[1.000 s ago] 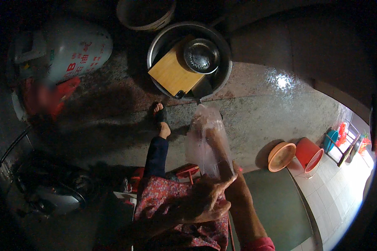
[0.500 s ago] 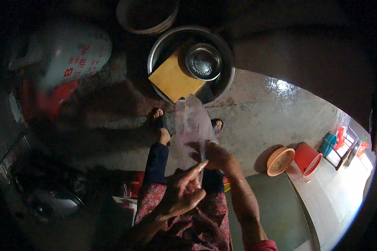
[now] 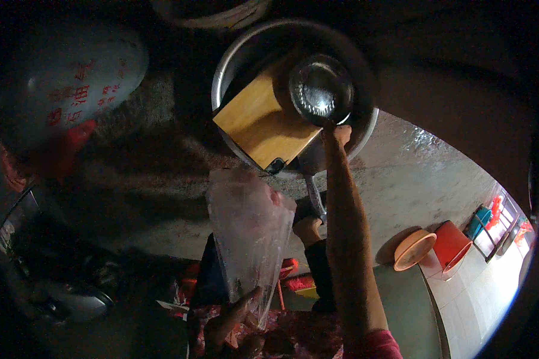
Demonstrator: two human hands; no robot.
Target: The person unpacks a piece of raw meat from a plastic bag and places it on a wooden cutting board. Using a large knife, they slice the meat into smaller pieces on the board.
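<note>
Pale grey, a cylinder (image 3: pixel 72 84) with red markings bulks at the far left. The left hand (image 3: pixel 233 329), low in the view, is closed on the near end of a clear bag (image 3: pixel 248 230), which reaches out toward a metal basin (image 3: pixel 218 84). A wooden board (image 3: pixel 260 125) lies slantwise in the basin, overlapped by a shiny bowl (image 3: pixel 321 90). At the bowl's near edge is the right hand (image 3: pixel 342 134); whether it grips or merely touches, I cannot tell. Farther right sit an orange tub (image 3: pixel 414 250) and a red bucket (image 3: pixel 451 246).

Clear bag (image 3: pixel 245 230): contents too blurry to ID. R hand (image 3: pixel 341 135): grip unclear. Tub (image 3: pixel 242 17): pt. cut off, top edge.
</note>
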